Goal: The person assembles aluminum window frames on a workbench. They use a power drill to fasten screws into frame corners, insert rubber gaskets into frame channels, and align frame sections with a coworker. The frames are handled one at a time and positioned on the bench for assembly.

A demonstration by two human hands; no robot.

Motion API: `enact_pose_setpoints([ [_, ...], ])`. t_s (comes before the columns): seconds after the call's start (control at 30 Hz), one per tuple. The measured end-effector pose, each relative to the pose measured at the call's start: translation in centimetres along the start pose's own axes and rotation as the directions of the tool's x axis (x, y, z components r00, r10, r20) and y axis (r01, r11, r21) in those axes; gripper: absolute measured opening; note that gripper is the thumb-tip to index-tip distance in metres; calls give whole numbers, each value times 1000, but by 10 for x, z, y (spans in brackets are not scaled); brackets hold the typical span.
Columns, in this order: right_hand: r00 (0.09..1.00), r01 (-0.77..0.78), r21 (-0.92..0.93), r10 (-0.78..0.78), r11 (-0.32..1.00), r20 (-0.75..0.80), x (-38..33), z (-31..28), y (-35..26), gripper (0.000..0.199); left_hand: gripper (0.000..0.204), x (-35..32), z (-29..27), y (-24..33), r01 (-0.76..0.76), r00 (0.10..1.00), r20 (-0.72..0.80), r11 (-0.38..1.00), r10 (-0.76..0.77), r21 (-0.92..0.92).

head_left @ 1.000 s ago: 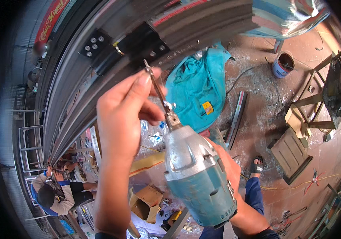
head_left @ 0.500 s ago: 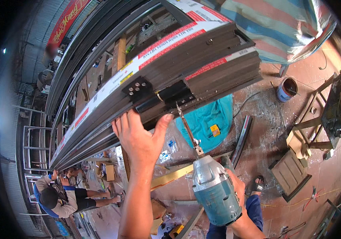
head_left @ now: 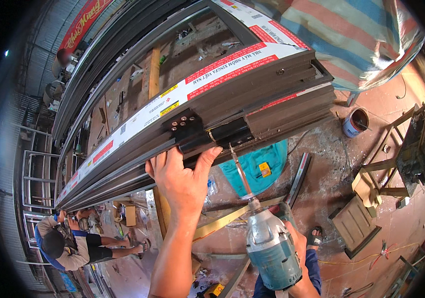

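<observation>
A dark brown metal frame [head_left: 292,116] with red-and-white film strips runs diagonally across the view. On its near edge sits a black hinge [head_left: 227,133]; one leaf has several screws in it. My left hand [head_left: 182,184] is braced against the edge just below the hinge, fingers bent and thumb spread apart, grasping nothing. My right hand [head_left: 297,243] grips a teal and silver power drill [head_left: 274,248], partly hidden behind its body. The drill's long bit [head_left: 241,174] points up at the hinge's right leaf, its tip close to my left thumb.
Below the frame lies a turquoise cloth [head_left: 239,181] with a yellow item on it. A paint can [head_left: 355,123] stands at right, near a brown panel [head_left: 354,221]. Another person [head_left: 63,243] crouches at lower left. A striped tarp [head_left: 341,39] hangs over something at top right.
The frame and hinge appear slightly lower and further right in view. My left fingers have bent more and the thumb has drawn up beside the bit. The drill remains in my right hand.
</observation>
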State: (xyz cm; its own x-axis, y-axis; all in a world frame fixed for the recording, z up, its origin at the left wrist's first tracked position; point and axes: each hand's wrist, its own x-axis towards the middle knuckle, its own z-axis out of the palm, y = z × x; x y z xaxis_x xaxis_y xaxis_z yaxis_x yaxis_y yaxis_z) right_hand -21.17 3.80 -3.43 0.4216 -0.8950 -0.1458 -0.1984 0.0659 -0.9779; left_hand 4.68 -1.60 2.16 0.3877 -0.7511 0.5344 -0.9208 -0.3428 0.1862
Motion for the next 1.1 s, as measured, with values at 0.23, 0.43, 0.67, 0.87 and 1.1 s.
enact_pose_setpoints([
  [0.23, 981, 193, -188, -187, 963, 51, 9, -12, -2, 30, 68, -2, 3, -1, -28, 999, -30, 1000, 27, -10],
  [0.43, 976, -208, 491, 215, 846, 42, -2, 2, 40, 50, 63, -4, 8, -3, -96, 989, -104, 994, 101, 43],
  [0.67, 851, -447, 838, 437, 315, 290, -5, -2, 50, 43, 74, -6, 7, -5, -106, 986, -122, 991, 115, 77],
  [0.87, 960, -244, 842, 244, 481, 138, 4, 5, 47, 34, 81, -7, 14, -10, -128, 979, -150, 988, 141, 91],
  [1.1, 977, -176, 727, 207, 663, 48, 7, -1, 52, 38, 79, -7, 13, -10, -136, 974, -168, 985, 152, 104],
])
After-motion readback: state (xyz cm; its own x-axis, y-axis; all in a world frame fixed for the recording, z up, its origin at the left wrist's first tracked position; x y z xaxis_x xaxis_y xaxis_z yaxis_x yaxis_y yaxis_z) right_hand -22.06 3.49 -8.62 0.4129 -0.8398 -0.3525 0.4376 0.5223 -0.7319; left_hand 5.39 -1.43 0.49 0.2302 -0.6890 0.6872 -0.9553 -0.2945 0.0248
